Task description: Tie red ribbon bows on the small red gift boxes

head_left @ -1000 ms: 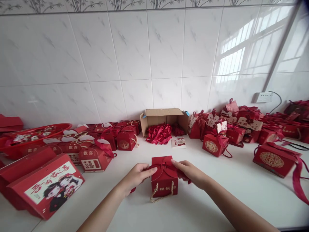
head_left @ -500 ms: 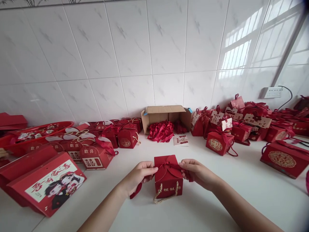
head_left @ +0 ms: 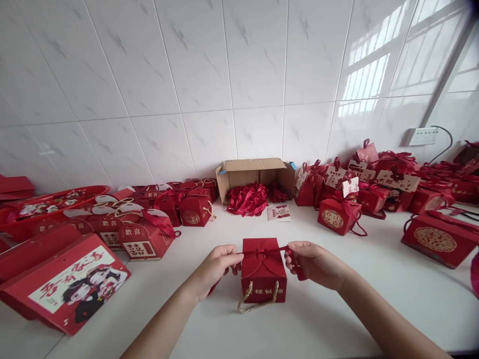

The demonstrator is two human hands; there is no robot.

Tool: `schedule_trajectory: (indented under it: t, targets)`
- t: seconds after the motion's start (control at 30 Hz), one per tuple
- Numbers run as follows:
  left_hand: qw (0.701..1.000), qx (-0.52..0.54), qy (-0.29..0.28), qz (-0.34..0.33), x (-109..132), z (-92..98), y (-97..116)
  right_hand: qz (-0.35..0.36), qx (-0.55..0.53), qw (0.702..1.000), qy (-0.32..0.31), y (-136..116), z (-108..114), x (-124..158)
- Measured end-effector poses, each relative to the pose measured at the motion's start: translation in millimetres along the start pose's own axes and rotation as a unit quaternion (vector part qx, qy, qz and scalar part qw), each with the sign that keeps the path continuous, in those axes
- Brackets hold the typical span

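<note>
A red gift box (head_left: 264, 279) with a rope handle (head_left: 247, 304) hanging at its front stands on the white table before me. Across its top runs a dark red ribbon (head_left: 264, 253), threaded through slots in the lid flaps. My left hand (head_left: 221, 267) pinches one side of the ribbon between thumb and fingers at the box's left edge. On the right, my right hand (head_left: 312, 263) is closed on the other side, and the ribbon's loose end dangles below its fingers. The stretch between the hands looks taut.
A cardboard box (head_left: 254, 163) lying on its side holds loose red ribbons (head_left: 247, 198). Paper cards (head_left: 279, 212) rest beside it. Several red gift boxes crowd the left, including a large one with a printed couple (head_left: 80, 284). More ribboned boxes (head_left: 339, 216) stand at right.
My right hand has drawn slightly outward to the right, and the ribbon now lies straighter across the lid. The left hand keeps its pinch. The view has shifted slightly.
</note>
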State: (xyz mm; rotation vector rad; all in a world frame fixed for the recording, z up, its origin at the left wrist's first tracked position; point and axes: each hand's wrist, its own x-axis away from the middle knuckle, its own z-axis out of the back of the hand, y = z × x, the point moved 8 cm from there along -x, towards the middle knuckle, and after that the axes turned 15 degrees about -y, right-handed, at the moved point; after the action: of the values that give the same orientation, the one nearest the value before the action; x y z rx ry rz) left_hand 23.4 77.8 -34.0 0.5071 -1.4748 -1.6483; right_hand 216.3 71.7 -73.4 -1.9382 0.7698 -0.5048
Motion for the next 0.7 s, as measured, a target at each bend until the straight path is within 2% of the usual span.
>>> schedule_trajectory:
  t: [0.1,0.17,0.27,0.33,0.43,0.53,0.6,0.7]
  targets:
    - [0.991,-0.123,0.043,0.032,5.7,4.9,8.3,0.035,0.016,0.998,-0.042,-18.0,-19.7,11.3]
    - [0.973,-0.208,0.095,0.027,9.8,8.3,17.2,0.072,0.030,0.996,-0.052,-32.5,-30.2,16.7]
    - [0.918,-0.322,0.222,-0.069,19.9,3.7,46.4,0.102,0.061,0.992,-0.052,-48.1,-41.4,17.9]
    - [0.877,-0.377,0.261,-0.142,22.4,-12.7,66.0,0.105,0.075,0.991,-0.038,-53.8,-45.3,15.5]
    - [0.834,-0.439,0.271,-0.194,15.5,-34.8,85.0,0.108,0.087,0.990,-0.004,-57.9,-48.0,12.7]
    - [0.786,-0.470,0.337,-0.218,14.2,-35.6,96.4,0.107,0.137,0.984,0.042,-57.6,-46.9,12.9]
    - [0.761,-0.475,0.375,-0.233,16.3,-31.8,99.2,0.116,0.215,0.964,0.107,-59.2,-40.8,14.7]
    - [0.746,-0.475,0.394,-0.249,19.9,-30.0,100.1,0.125,0.347,0.910,0.189,-61.2,-35.6,11.5]
